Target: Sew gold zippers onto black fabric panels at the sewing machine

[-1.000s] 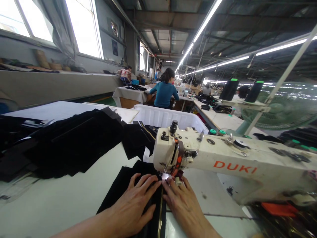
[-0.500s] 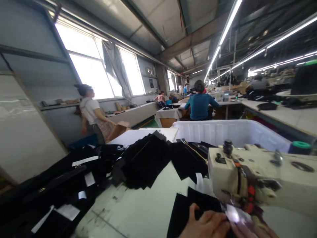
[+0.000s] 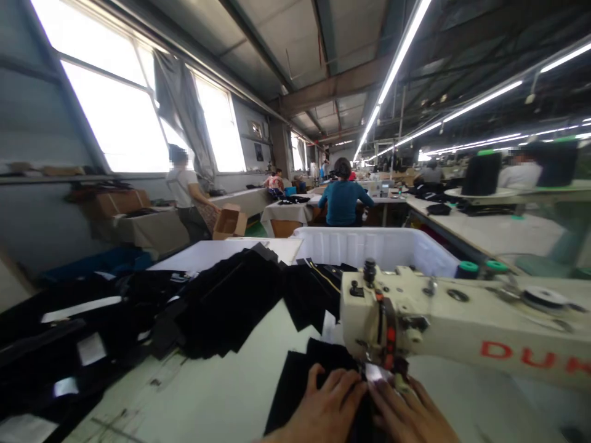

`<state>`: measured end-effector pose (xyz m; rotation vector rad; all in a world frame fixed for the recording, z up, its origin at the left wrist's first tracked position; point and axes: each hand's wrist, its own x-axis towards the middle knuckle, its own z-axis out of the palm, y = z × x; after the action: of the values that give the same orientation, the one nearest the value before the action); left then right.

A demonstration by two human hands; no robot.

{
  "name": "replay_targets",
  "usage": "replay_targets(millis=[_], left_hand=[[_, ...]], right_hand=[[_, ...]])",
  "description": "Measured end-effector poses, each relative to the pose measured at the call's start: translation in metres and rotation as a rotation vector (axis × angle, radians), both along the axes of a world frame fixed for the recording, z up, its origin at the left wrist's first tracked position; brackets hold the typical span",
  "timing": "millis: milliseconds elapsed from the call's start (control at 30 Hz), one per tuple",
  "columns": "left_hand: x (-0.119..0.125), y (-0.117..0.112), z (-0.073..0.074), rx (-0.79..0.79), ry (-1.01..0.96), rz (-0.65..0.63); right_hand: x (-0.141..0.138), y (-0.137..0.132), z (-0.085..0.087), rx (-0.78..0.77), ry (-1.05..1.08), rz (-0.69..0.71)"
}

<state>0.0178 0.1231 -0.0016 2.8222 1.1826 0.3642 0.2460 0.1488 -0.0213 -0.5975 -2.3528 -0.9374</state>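
My left hand (image 3: 325,406) lies flat, fingers spread, on a piece of black fabric (image 3: 295,384) on the sewing table. My right hand (image 3: 409,412) rests beside it, fingers stretched toward the lit needle area under the head of the cream sewing machine (image 3: 401,317). Both hands press the fabric at the presser foot. The wrists are cut off by the frame's lower edge.
A heap of black fabric pieces (image 3: 231,301) lies to the left, more (image 3: 55,344) at the far left. A white plastic bin (image 3: 369,246) stands behind the machine. A person in a blue top (image 3: 344,200) sits ahead; another person (image 3: 184,197) stands by the windows.
The view swung up and left, then partly back down. Both hands are back in sight, still at the needle on the black fabric.
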Motion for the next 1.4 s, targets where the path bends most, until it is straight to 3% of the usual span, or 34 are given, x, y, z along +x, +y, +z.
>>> replay_targets(millis=[100, 200, 300, 667, 1000, 1400], left_hand=[[-0.001, -0.014, 0.016, -0.164, 0.004, 0.075], [-0.002, -0.017, 0.021, -0.221, -0.028, 0.084], [-0.001, -0.015, 0.021, -0.201, -0.041, 0.085], [-0.002, -0.009, 0.01, -0.159, -0.056, 0.083], [0.0, -0.014, 0.019, -0.151, -0.082, 0.076], [-0.004, -0.012, 0.015, -0.125, -0.086, 0.037]], right_hand=[[-0.011, -0.018, 0.004, -0.212, 0.208, -0.103], [-0.015, -0.027, 0.001, -0.416, 0.192, -0.169], [-0.014, -0.028, 0.001, -0.51, 0.148, -0.201], [-0.015, -0.021, -0.004, -0.463, 0.174, -0.178], [0.004, -0.024, 0.005, -0.53, 0.068, -0.089], [0.009, -0.023, -0.007, -0.544, 0.022, -0.151]])
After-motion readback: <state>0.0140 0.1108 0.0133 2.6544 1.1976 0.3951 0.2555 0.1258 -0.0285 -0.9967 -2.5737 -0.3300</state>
